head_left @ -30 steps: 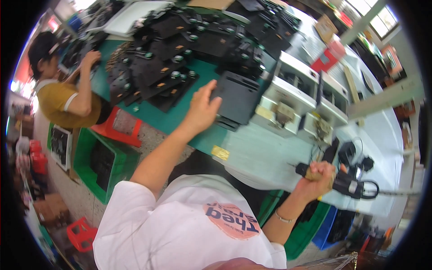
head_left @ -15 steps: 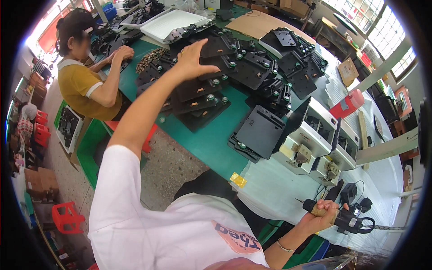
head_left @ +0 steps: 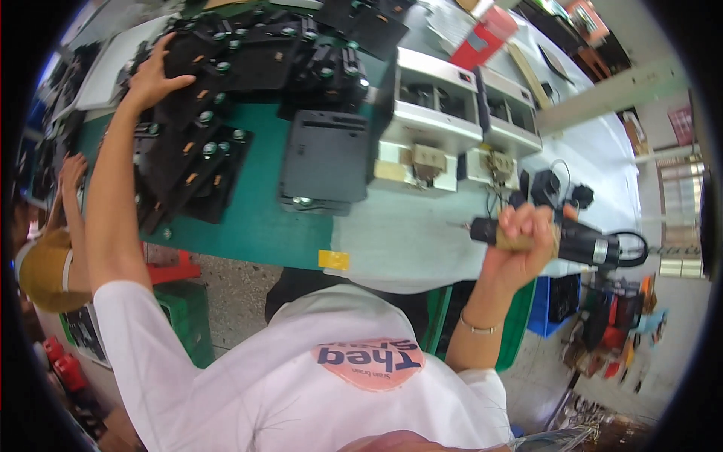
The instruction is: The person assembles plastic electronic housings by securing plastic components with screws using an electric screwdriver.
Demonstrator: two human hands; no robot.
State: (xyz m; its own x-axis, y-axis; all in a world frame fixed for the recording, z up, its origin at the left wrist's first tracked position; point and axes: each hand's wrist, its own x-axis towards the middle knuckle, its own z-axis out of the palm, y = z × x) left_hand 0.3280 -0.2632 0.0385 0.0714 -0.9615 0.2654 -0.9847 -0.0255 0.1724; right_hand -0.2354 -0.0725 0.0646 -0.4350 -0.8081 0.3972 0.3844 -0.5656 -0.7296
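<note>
From my distant seat I see the left hand at the far left, over a pile of black plates. Its thumb and fingers are spread apart from each other; whether the fingertips touch a plate, I cannot tell. The right hand is wrapped firmly around a black electric screwdriver, above the near right part of the table; the thin tip points to the left. On this wrist there is a bracelet.

The pile lies on a green mat, and many of its plates overlap one another, with round shiny parts on them. To the right of the pile, a dark grey plate lies flat on top of another one. Further right stand two white machines, side by side, and beyond them a red bottle. A piece of yellow tape is at the near edge of the table. To the left of the left forearm I see also a co-worker's hand.
</note>
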